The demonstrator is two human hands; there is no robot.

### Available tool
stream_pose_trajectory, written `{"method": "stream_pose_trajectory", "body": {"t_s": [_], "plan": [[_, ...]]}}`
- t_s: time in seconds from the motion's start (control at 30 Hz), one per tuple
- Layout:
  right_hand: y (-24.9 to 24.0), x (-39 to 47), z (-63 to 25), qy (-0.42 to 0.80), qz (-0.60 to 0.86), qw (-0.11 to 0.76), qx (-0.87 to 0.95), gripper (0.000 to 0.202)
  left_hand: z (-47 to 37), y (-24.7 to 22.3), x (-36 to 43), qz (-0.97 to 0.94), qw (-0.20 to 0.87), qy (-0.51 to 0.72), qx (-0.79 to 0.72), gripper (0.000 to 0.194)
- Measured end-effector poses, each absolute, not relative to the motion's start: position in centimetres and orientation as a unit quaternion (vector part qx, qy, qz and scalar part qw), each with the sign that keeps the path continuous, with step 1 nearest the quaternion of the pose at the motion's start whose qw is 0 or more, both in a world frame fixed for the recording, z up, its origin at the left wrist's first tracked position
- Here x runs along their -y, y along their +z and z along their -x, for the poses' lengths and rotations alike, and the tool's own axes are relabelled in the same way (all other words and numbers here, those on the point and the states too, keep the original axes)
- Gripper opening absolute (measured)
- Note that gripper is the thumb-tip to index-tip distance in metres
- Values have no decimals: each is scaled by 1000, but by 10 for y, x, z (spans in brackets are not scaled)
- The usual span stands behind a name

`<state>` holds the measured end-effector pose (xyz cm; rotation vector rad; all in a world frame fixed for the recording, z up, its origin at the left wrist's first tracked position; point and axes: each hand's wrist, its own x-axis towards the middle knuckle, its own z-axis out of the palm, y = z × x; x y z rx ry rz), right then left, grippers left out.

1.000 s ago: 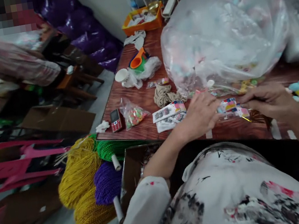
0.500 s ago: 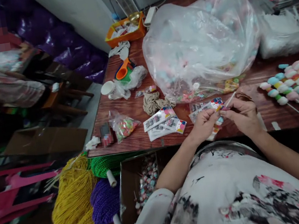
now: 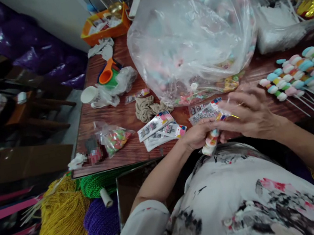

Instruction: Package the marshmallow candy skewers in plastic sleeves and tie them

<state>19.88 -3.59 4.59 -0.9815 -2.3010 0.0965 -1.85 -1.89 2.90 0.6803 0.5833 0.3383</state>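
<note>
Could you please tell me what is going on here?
A person at a table holds a colourful skewer in the left hand. The right hand is blurred right beside it, so its grip is unclear. More skewers lie to the right, printed packets to the left, and a big plastic bag beyond.

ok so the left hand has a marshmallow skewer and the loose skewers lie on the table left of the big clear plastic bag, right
Not quite: the head view shows the loose skewers on the table to the right of the big clear plastic bag, not left. The left hand does have a marshmallow skewer.
</note>
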Motion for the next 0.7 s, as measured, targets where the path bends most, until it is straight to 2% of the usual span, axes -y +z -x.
{"method": "stream_pose_trajectory", "body": {"t_s": [0.07, 0.13, 0.2, 0.23, 0.3, 0.37, 0.43, 0.5, 0.6, 0.67, 0.7], "plan": [[46, 45, -203, -17, 299, 224, 928, 30, 22, 25, 24, -334, 904, 90, -251, 46], [40, 56, -201, -18, 267, 197, 943, 23, 26, 23, 29, -373, 901, 9, -222, 47], [30, 67, -195, 21, 292, 176, 940, 24, 29, 24, 37, -497, 837, -40, -226, 43], [25, 73, -192, 55, 320, 163, 932, 25, 30, 26, 41, -591, 768, -47, -243, 39], [14, 82, -184, 158, 388, 148, 896, 24, 30, 33, 51, -777, 559, -35, -288, 28], [8, 89, -178, 281, 435, 148, 843, 26, 29, 38, 59, -880, 358, -21, -311, 22], [7, 94, -173, 314, 469, 180, 805, 28, 28, 38, 61, -901, 292, -3, -321, 23], [10, 97, -170, 217, 496, 238, 806, 22, 29, 32, 57, -860, 374, 36, -344, 24], [17, 100, -172, 43, 459, 304, 833, 30, 35, 20, 46, -669, 645, 56, -366, 31], [19, 98, -177, 23, 392, 325, 861, 29, 38, 16, 41, -535, 777, 3, -331, 39], [19, 97, -179, 32, 365, 326, 872, 26, 39, 16, 39, -502, 807, -27, -310, 42]]}}
